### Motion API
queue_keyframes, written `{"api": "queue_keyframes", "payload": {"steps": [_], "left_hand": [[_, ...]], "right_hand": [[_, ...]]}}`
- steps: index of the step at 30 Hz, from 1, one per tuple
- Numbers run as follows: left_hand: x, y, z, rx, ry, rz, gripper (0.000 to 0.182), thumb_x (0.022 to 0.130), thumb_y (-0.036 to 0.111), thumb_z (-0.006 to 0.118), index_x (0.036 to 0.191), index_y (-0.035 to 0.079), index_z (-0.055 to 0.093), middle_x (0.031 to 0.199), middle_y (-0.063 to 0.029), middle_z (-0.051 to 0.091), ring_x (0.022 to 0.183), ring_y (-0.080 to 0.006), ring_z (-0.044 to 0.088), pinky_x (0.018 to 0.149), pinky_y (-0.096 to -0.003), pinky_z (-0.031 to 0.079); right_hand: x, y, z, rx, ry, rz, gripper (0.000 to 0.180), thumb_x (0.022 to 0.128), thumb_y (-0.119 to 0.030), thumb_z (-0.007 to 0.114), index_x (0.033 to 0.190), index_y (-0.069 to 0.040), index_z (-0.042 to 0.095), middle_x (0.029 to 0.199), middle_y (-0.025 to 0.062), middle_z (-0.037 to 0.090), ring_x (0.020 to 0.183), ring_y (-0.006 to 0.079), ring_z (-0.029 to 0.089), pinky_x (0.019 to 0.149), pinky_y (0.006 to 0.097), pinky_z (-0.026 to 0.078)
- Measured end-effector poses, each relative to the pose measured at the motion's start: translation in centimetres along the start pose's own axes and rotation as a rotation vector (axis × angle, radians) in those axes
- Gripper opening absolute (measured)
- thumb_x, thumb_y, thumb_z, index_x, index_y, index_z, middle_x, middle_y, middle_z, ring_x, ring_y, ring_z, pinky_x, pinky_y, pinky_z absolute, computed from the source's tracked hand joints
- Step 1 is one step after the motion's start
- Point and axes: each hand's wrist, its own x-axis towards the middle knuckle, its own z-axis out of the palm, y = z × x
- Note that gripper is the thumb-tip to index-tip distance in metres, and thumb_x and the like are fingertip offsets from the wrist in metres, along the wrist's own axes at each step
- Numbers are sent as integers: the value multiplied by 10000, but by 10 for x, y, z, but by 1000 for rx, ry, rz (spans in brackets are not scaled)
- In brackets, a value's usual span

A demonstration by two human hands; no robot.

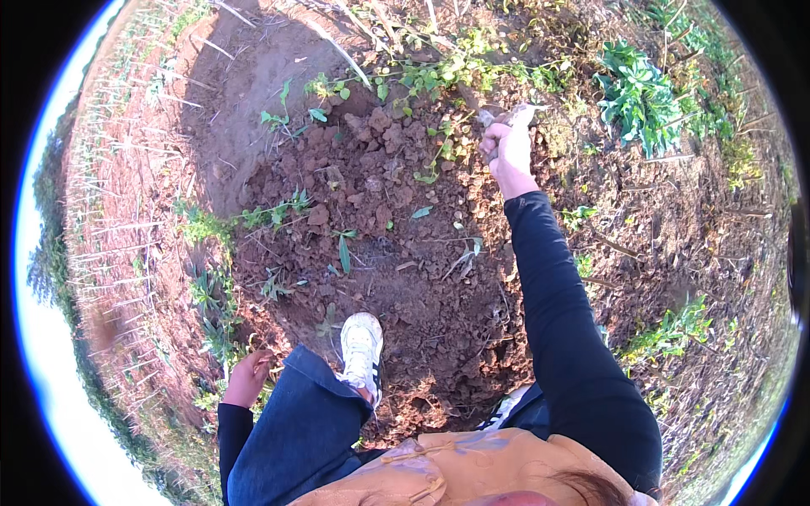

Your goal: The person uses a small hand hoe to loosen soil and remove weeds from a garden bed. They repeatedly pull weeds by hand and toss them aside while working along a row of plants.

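My right hand point(506, 147) is stretched out ahead, low over the soil beside a trailing green weed point(443, 152). Its fingers are curled around a small pale object point(486, 117); glare and blur hide what it is. Loose brown soil clods point(373, 139) lie to the left of that hand. Beside my bent left knee, my left hand point(250, 373) hangs near low green weeds point(218, 316). The fingers there are partly curled, and I cannot make out whether anything is in them.
A leafy green plant point(639, 101) grows at the far right. My white left shoe point(362, 351) stands on the dug soil, with the right shoe point(506, 405) partly hidden by my clothing. Cut dry stalks point(342, 54) lie ahead, and more stubble point(126, 228) covers the left side.
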Motion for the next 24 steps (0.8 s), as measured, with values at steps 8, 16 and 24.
{"api": "queue_keyframes", "payload": {"steps": [8, 16, 24], "left_hand": [[-18, -14, 3, -7, -11, -128, 265, 897, 75, 554, 1154, 25, 592, 1042, -139, 663, 928, -237, 652, 823, -332, 504], [-28, -31, -4, -47, -55, -172, 246, 907, 107, 563, 1135, 26, 604, 1055, -150, 658, 946, -254, 648, 828, -335, 497], [-7, -27, 4, -67, 4, -1, 256, 893, 80, 563, 1144, 39, 595, 1047, -153, 646, 953, -263, 641, 809, -341, 504]], "right_hand": [[-48, 55, -61, -568, 22, -229, 304, 668, 37, 579, 965, -27, 583, 849, 0, 585, 765, 86, 536, 702, 221, 437], [36, 4, 30, -736, 210, -112, 254, 670, 23, 634, 923, 10, 623, 801, 91, 652, 657, 121, 606, 603, 246, 493], [30, 8, 17, -378, 65, -25, 260, 633, 122, 551, 831, -40, 509, 614, 16, 494, 421, 104, 423, 366, 244, 293]]}}
